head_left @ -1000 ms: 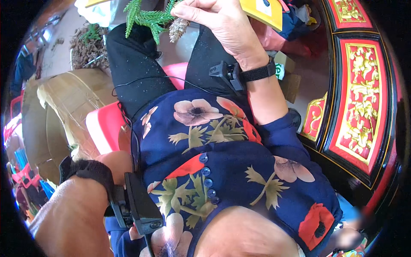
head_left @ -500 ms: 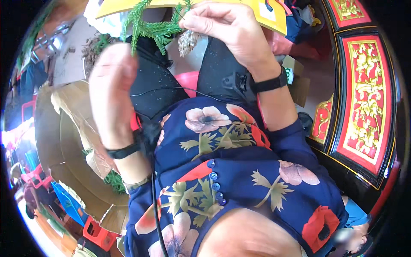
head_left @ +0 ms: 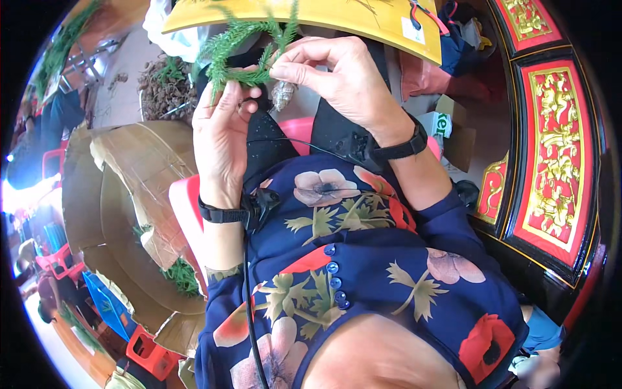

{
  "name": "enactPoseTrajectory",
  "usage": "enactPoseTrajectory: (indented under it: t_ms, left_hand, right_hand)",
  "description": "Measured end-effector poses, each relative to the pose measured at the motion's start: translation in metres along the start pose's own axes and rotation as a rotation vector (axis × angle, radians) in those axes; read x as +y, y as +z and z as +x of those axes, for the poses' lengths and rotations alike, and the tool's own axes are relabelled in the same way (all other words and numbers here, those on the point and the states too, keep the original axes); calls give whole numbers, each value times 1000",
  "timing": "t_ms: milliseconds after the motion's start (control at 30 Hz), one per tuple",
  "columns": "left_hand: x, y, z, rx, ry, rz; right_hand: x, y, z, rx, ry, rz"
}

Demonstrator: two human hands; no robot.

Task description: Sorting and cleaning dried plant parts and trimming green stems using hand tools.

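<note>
While both hands are working together above the lap, the green sprig (head_left: 243,48) is lying stretched between them. The right hand (head_left: 343,81) is pinching its stem between thumb and forefinger, with a small pale cone (head_left: 282,94) hanging just below those fingertips. The left hand (head_left: 223,133) is closing its fingers on the sprig's lower branch, touching it. A yellow board (head_left: 337,16) is leaning just beyond.

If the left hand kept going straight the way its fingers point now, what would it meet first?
The left hand points up and away, already touching the green fir-like sprig. Past that, the yellow board looks next in line, though depth is unclear.
</note>
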State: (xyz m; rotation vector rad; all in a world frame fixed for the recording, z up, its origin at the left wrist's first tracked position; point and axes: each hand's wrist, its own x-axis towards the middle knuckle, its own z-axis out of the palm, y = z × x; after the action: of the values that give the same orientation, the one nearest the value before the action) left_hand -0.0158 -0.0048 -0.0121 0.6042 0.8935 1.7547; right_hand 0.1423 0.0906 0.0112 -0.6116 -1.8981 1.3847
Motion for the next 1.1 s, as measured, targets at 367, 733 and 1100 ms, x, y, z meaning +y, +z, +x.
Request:
enactPoseTrajectory:
  t_ms: [367,733,1100]
  left_hand:
    - [-4,-17,8,33,-83,-122]
    - [-3,-3,-1,134,431,760]
    - [0,-8,0,107,228,428]
  right_hand:
    - [-6,-36,5,79,13,9]
    - [-8,-18,4,-29,-261,36]
    - [2,-10,2,-133,-318,-96]
